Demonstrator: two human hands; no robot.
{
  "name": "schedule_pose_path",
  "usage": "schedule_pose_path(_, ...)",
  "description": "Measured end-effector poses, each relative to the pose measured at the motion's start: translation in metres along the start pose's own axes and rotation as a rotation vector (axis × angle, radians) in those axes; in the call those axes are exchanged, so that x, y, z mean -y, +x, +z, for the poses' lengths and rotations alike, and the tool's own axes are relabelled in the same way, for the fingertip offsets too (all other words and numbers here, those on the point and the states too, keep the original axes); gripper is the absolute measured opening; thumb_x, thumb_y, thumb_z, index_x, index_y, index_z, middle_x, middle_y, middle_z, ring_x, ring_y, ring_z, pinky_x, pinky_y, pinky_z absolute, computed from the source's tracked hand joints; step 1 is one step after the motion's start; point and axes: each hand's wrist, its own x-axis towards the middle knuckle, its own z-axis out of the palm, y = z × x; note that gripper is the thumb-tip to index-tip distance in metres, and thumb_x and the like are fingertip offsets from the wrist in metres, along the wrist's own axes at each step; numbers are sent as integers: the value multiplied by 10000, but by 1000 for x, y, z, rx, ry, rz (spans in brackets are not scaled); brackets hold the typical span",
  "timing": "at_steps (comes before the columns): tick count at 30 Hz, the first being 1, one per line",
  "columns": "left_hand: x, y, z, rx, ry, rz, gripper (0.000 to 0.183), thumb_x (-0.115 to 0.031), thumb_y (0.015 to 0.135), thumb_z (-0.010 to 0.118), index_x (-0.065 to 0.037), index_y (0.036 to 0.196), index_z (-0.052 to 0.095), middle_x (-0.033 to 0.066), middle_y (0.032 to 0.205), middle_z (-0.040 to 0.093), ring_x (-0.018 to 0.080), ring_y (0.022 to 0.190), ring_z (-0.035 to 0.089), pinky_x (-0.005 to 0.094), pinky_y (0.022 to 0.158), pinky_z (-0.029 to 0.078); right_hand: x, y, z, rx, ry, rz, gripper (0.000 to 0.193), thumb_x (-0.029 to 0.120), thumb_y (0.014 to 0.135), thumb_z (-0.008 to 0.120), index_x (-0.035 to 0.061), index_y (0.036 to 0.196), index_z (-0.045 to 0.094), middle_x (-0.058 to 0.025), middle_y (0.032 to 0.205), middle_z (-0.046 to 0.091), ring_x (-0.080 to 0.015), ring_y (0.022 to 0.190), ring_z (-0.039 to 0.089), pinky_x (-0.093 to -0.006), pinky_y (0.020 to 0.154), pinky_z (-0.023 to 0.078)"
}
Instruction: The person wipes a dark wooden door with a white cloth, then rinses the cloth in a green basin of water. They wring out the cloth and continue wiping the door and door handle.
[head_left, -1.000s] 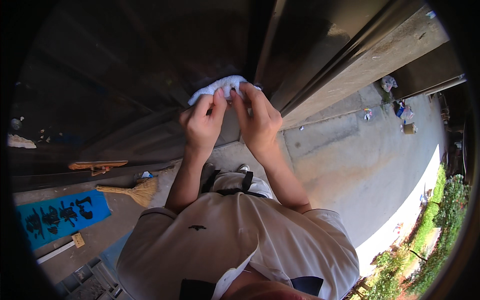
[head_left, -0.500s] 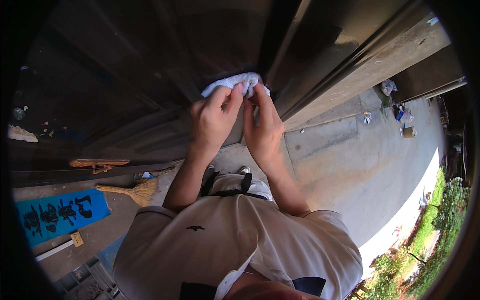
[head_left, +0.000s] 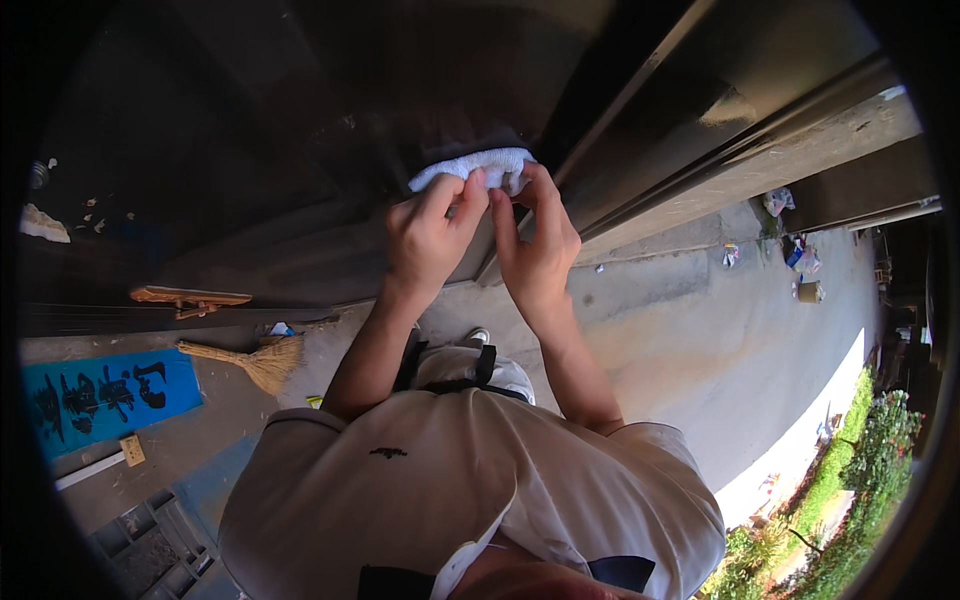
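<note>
A folded white cloth is pinched between my two hands, against or just in front of a dark glossy panel. My left hand has thumb and forefinger closed on the cloth's lower edge near its middle. On the right end, my right hand grips it with a bent forefinger and a raised thumb. Both thumbs come close together at the middle. The folds hide some fingertips, and whether the whole cloth touches the panel I cannot tell.
A ridged frame edge runs along the panel's right side. To the left are a wooden handle-like bar, a straw broom and a blue sign. Concrete floor stretches right, with litter, a small bucket and green plants.
The view has shifted a little, so the broom and sign sit farther left and the panel's ridge farther right. My right forefinger is more bent; both hands keep hold of the cloth.
</note>
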Motion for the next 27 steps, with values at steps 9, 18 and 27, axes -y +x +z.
schedule_pose_path(9, 47, -44, -16, -42, 39, -29, 228, -61, 854, 747, -55, 702, 577, 74, 560, 604, 220, 465, 620, 325, 434, 455, -25, -23, 37, 44, 73, -164, 356, -15, 792, 810, -19, 1074, 593, -110, 920, 671, -183, 661, 592, -279, 604, 500)
schedule_pose_path(18, 51, -29, -37, 2, 73, -50, 238, -24, 900, 697, -32, 696, 574, 81, 590, 647, 188, 486, 649, 294, 457, 460, -1, -17, 53, 39, 80, -134, 332, -1, 769, 811, 12, 1028, 604, -100, 858, 664, -207, 646, 604, -304, 588, 499)
schedule_pose_path(27, 69, -48, -50, 24, 42, -133, 230, -57, 842, 744, -68, 681, 581, 91, 533, 586, 257, 463, 625, 347, 426, 460, -1, -42, 78, 11, 72, -58, 308, -42, 755, 787, -1, 1005, 613, -101, 833, 654, -186, 636, 593, -279, 585, 494)
